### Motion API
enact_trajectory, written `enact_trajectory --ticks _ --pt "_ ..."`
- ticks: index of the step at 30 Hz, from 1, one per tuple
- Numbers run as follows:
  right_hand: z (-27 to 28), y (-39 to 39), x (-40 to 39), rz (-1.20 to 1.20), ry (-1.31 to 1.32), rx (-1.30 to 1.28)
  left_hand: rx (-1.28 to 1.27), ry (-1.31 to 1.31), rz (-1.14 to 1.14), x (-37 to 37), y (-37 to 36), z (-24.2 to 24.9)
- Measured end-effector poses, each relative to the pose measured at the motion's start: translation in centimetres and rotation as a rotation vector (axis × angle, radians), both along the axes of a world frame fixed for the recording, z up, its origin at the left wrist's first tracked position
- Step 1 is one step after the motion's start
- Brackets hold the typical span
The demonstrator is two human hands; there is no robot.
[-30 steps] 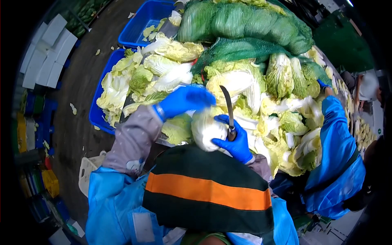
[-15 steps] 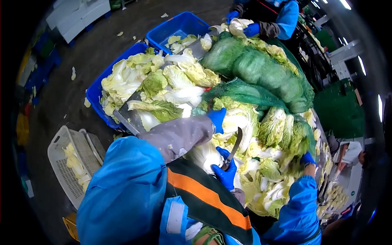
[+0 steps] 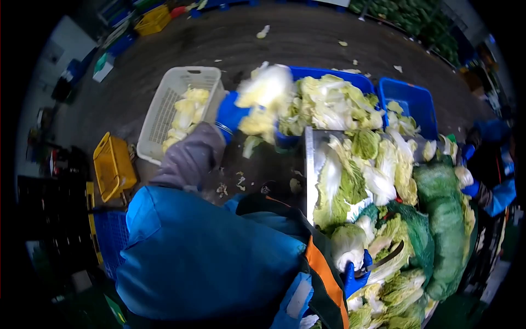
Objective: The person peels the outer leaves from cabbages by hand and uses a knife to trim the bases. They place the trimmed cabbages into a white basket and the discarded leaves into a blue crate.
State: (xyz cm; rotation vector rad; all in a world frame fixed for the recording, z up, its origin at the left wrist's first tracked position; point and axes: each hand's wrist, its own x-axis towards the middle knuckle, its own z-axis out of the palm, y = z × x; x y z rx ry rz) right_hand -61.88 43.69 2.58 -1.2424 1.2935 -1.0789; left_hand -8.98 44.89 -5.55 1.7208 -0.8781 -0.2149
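Blurred by motion, my left hand (image 3: 232, 113) is closed on pale cabbage leaves (image 3: 269, 90), in the air between the white crate and a blue bin. My right hand (image 3: 356, 279), at the lower right, grips a curved knife (image 3: 388, 257) whose blade points up and right. Right above that hand and against its fingers is a cabbage head (image 3: 348, 245), its white base toward me. Loose leaves (image 3: 342, 186) lie on the metal table (image 3: 310, 181) beyond it.
A white crate (image 3: 156, 118) holding yellow-white pieces stands at the left, near a yellow crate (image 3: 114, 170). Behind the table are a blue bin of leaves (image 3: 329, 73) and another blue bin (image 3: 411, 96). Green net sacks (image 3: 441, 219) lie before a co-worker (image 3: 501, 197).
The view has turned left. My left hand has swung out left from the table and now holds leaves. My right hand keeps the knife beside the cabbage head. The nearer co-worker's arm is out of view.
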Motion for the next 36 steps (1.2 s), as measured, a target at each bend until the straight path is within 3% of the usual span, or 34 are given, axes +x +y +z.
enact_trajectory --ticks 1,2,3,4,6,7,8,10,11,12,14,15,16,18,20,21,23,26,29,31,32,33,36 --pt "0.0 -0.2 0.0 0.017 0.004 0.001 0.181 -0.074 0.186 2.2 3.3 1.5" --pt "-0.2 -0.7 -0.1 0.065 0.089 -0.044 0.422 -0.308 0.415 6.8 6.1 -2.0" --pt "-0.2 -1.1 0.0 0.106 0.163 -0.092 0.661 -0.285 0.668 6.7 8.7 0.2" --pt "0.5 -1.1 0.8 0.089 0.129 -0.032 0.810 -0.228 0.569 3.2 8.2 6.8" --pt "0.6 -1.1 1.6 0.063 0.076 0.020 0.653 -0.291 0.540 2.8 8.1 3.8" --pt "1.0 -1.1 1.9 0.053 0.075 0.049 0.351 -0.052 0.243 2.8 6.1 -0.7" --pt "1.6 -1.2 2.4 0.041 0.071 0.074 0.458 -0.124 0.073 -1.8 3.1 0.5" --pt "1.4 -1.6 2.4 0.065 0.058 0.049 0.412 0.109 -0.585 -10.9 -3.4 0.5" --pt "1.3 -2.0 2.3 0.064 0.069 0.038 -0.094 0.144 -0.807 -16.8 -5.4 -1.3" --pt "1.2 -2.3 2.0 0.058 0.081 0.029 0.261 0.309 -0.993 -21.2 -5.8 4.1" --pt "0.6 -3.4 0.5 0.029 0.101 0.061 0.007 -0.012 -1.245 -29.6 -8.2 5.1" --pt "1.4 -3.6 0.8 -0.044 0.139 0.121 -0.097 -0.039 -1.383 -32.7 -8.9 4.7" --pt "2.1 -3.8 1.3 -0.115 0.172 0.183 -0.105 -0.013 -1.447 -33.4 -9.2 5.4" --pt "-0.8 -5.2 -1.1 -0.248 0.108 -0.099 -0.115 0.043 -1.578 -34.5 -10.0 6.6" --pt "2.0 -3.8 -0.5 -0.304 0.135 0.035 0.129 0.048 -1.682 -34.7 -10.5 9.4" --pt "1.2 -3.7 -1.5 -0.226 0.043 0.008 0.152 -0.072 -1.482 -34.9 -10.0 9.2" --pt "0.9 -3.3 -0.4 -0.084 0.001 -0.186 0.155 -0.240 -1.398 -36.2 -10.2 8.2" --pt "2.2 -2.9 -0.2 -0.150 -0.098 -0.083 0.167 -0.179 -1.437 -37.1 -9.8 8.3" --pt "1.0 -3.3 -0.5 -0.190 -0.133 -0.139 0.015 -0.287 -1.249 -38.3 -8.9 8.3" --pt "-0.1 -3.4 -0.2 -0.233 -0.129 -0.146 0.020 -0.104 -1.265 -38.9 -8.9 6.2" --pt "-0.5 -3.4 -0.2 -0.243 -0.132 -0.164 0.156 -0.032 -1.332 -38.3 -9.3 8.0" --pt "-0.7 -3.8 -0.2 -0.254 -0.133 -0.171 0.117 0.012 -1.370 -38.0 -9.7 7.8" --pt "-0.8 -3.8 -0.3 -0.225 -0.124 -0.123 0.164 -0.053 -1.501 -36.6 -11.4 7.7"
